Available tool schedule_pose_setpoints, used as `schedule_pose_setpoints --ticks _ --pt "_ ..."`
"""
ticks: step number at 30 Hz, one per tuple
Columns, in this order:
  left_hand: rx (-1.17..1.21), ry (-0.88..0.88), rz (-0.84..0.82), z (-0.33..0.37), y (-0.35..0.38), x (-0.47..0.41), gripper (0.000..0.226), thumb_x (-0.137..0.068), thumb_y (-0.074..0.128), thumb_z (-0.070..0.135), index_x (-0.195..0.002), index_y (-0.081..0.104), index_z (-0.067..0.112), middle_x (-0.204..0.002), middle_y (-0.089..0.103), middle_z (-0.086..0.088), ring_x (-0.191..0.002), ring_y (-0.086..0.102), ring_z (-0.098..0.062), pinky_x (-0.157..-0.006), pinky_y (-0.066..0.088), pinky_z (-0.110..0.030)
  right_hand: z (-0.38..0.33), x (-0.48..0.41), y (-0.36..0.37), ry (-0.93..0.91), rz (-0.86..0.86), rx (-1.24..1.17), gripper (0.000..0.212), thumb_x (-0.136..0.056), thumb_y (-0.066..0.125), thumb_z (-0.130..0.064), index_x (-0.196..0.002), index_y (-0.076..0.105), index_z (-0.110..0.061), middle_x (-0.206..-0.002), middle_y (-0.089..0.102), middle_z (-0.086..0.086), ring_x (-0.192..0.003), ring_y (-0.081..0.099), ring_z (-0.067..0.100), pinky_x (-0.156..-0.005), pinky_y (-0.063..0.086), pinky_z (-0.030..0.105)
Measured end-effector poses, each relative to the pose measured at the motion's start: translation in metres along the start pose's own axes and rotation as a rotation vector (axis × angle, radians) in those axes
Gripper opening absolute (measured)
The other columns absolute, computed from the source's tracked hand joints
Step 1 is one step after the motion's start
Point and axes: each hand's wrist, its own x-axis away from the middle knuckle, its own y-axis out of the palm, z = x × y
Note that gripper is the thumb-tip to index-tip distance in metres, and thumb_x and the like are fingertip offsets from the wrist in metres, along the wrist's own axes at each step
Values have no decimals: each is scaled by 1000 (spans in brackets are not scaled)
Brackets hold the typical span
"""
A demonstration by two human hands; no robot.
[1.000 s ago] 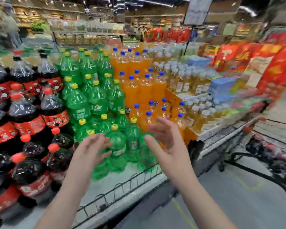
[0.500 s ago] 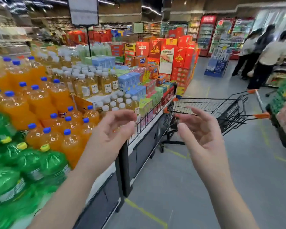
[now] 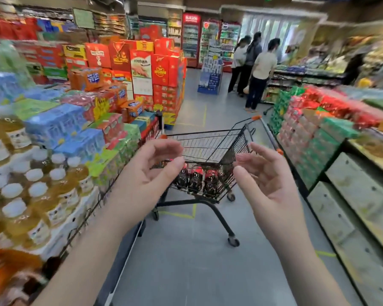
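A black wire shopping cart (image 3: pixel 210 144) with orange handle ends stands in the aisle straight ahead. Dark cola bottles with red labels (image 3: pixel 195 178) lie in its bottom. My left hand (image 3: pixel 146 175) is raised in front of the cart's left side, fingers loosely curled, holding nothing. My right hand (image 3: pixel 268 182) is raised in front of the cart's right side, palm turned inward, fingers relaxed and empty. Neither hand touches the cart.
A display stand on the left carries yellow drink bottles with white caps (image 3: pixel 38 195) and boxed drinks (image 3: pixel 60 127). Stacked red gift boxes (image 3: pixel 142 69) rise behind it. Shelving with packaged goods (image 3: pixel 318 129) lines the right. Three people (image 3: pixel 257 69) stand at the aisle's far end.
The view has swung right, from the soda bottle display to the aisle and cart. Both hands stay raised and empty, now framing the cart.
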Motion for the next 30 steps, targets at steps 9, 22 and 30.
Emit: schedule_pose_setpoints --ticks 9,22,30 --pt "76 -52 -95 -83 35 -139 36 -92 68 31 -126 65 19 -126 73 3 -124 67 -12 -101 59 -33 84 -113 -1 53 73 32 47 -89 75 -27 -133 58 -25 -118 74 1 -112 71 16 -94 54 25" --pt "-35 -143 -65 -194 96 -314 34 -90 68 35 -122 66 22 -123 74 6 -123 68 -10 -104 58 -45 224 -294 -23 143 39 -66 49 -88 75 -31 -134 59 -26 -118 74 1 -112 71 16 -93 55 24" --pt "-97 -284 38 -257 109 -390 50 -81 70 53 -121 67 25 -123 75 7 -121 69 -12 -106 55 -52 300 -401 -21 244 -65 -135 52 -83 75 -34 -132 60 -23 -116 75 0 -111 72 13 -92 54 21"
